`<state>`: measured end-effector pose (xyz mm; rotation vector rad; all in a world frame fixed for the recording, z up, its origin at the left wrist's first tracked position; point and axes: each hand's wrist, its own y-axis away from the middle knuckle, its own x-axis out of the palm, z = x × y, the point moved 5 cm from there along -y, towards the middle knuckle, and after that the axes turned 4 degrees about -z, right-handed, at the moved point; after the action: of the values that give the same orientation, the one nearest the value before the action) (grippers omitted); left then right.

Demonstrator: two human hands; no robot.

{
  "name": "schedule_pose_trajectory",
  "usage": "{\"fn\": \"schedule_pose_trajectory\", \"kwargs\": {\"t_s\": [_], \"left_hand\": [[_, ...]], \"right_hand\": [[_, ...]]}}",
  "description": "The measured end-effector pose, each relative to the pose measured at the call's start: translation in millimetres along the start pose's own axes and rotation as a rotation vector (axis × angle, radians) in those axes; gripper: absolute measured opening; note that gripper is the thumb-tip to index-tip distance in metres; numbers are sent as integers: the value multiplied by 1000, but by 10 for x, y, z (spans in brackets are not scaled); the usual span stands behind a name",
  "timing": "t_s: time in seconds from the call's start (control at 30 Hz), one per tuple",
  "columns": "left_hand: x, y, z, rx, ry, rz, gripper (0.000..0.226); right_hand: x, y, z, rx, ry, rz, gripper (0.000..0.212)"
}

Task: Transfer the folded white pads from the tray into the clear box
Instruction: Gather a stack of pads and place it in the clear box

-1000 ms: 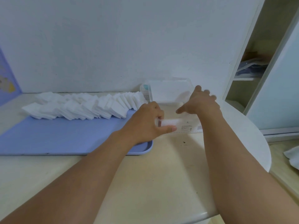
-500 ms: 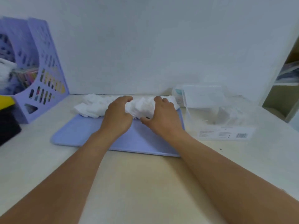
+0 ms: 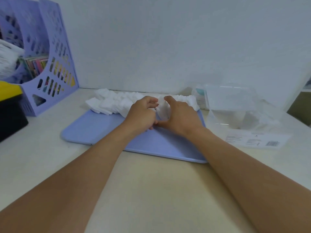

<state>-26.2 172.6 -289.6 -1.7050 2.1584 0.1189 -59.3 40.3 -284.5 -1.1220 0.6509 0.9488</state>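
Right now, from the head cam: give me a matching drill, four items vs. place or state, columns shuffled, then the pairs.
Items:
1. tray
2. clear box
3. file holder
4. small stack of pads

Place or state:
A. pinched between both hands
B. right of the tray, lid up
C. far left, by the wall
D. flat on the table, a row of pads along its far edge

Pairs: 1-D, 2-B, 3-C, 4-A

No text can be read anywhere. The clear box (image 3: 242, 115), at the right on the bench, carries a white label (image 3: 255, 139) on its near side with a barcode (image 3: 272, 143) at its right end and small blocks of print, all too blurred to make out.
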Motion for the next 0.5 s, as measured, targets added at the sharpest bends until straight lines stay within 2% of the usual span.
{"fn": "schedule_pose_trajectory", "kwargs": {"t_s": [0.07, 0.2, 0.3, 0.33, 0.37, 0.4, 0.47, 0.5], "left_hand": [[-5, 4, -6, -48, 51, 3, 58], [-7, 32, 13, -95, 143, 7, 56], [-33, 53, -82, -3, 288, -35, 55], [-72, 56, -126, 27, 347, -91, 51], [-105, 55, -149, 40, 399, -144, 44], [-105, 58, -169, 31, 452, -164, 36], [-10, 109, -183, -92, 624, -33, 24], [81, 159, -198, -171, 708, 101, 32]], "right_hand": [[13, -22, 16, 3, 59, -19, 79], [7, -50, -7, 21, 77, -96, 36], [-140, -66, -79, 72, -35, -186, 31], [-246, -69, -115, 126, -142, -233, 30], [-348, -70, -183, 220, -352, -247, 27], [-429, -54, -240, 328, -672, -189, 23], [-483, 28, -216, 454, -1265, 75, 21], [-514, 75, -189, 442, -1394, 185, 23]]}}
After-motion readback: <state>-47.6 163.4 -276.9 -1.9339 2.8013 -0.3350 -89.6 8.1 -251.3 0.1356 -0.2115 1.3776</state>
